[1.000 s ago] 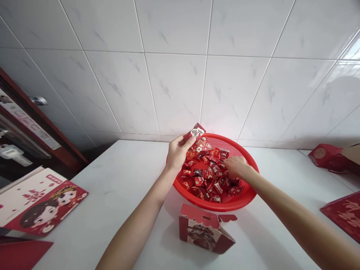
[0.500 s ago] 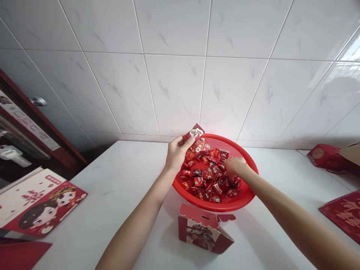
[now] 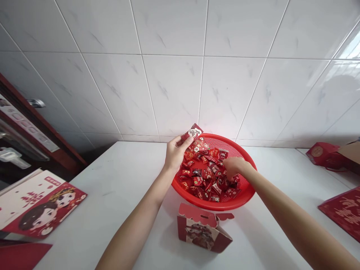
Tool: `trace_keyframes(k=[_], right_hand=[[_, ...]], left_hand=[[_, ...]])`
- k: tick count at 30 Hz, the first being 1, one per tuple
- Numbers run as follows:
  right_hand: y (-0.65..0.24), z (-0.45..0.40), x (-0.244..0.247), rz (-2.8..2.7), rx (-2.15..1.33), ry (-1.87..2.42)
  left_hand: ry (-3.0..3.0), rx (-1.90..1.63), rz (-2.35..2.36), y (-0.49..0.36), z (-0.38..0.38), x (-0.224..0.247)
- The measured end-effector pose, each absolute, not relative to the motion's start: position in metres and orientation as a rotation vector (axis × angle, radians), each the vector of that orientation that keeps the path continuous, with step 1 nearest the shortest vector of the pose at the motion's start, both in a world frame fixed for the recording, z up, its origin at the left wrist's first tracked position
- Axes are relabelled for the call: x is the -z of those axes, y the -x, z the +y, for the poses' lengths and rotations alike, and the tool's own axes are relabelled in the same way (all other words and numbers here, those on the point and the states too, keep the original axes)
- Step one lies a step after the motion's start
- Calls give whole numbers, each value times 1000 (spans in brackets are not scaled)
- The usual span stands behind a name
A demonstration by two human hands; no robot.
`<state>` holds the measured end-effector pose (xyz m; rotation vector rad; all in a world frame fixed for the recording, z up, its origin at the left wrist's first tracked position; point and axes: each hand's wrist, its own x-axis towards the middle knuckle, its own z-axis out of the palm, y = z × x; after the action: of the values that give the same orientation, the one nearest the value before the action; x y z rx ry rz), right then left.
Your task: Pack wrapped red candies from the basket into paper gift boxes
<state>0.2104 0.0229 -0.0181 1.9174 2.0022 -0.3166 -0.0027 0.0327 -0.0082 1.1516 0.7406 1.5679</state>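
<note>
My left hand (image 3: 176, 152) is closed on a red packet (image 3: 193, 132) with white lettering, held above the left rim of a red plastic basket (image 3: 246, 195). Inside the basket lie many red-wrapped candies (image 3: 208, 173), and a larger flowered packet (image 3: 200, 144) sits just below the held one. My right hand (image 3: 234, 166) reaches down among the candies on the right side, fingers bent together; its fingertips are hidden, so what they grip does not show. In front of the basket stands a small red gift box (image 3: 201, 230) with a scalloped top flap raised.
A white table (image 3: 123, 180) runs up to a tiled wall (image 3: 174, 93). At the left lie printed cartons (image 3: 42, 202) and a red flap (image 3: 25, 255). On the right are a red box (image 3: 323, 154), a cardboard carton (image 3: 350, 153) and a red printed piece (image 3: 343, 212).
The view has shifted very slightly. My right hand stays in the candies with hardly any movement, and my left hand keeps the packet in the same place.
</note>
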Motion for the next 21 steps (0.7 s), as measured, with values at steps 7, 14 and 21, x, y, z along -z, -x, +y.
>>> trace_keyframes(k=[7, 14, 21], right_hand=[[-211, 23, 8, 2020, 427, -1882], [-217, 31, 9, 2029, 608, -1779], [-229, 44, -7, 1969, 864, -1523]], left_hand=[[-1150, -1568, 731, 3, 34, 11], [-1146, -1551, 731, 2, 32, 8], [-1178, -1541, 711, 4, 33, 11]])
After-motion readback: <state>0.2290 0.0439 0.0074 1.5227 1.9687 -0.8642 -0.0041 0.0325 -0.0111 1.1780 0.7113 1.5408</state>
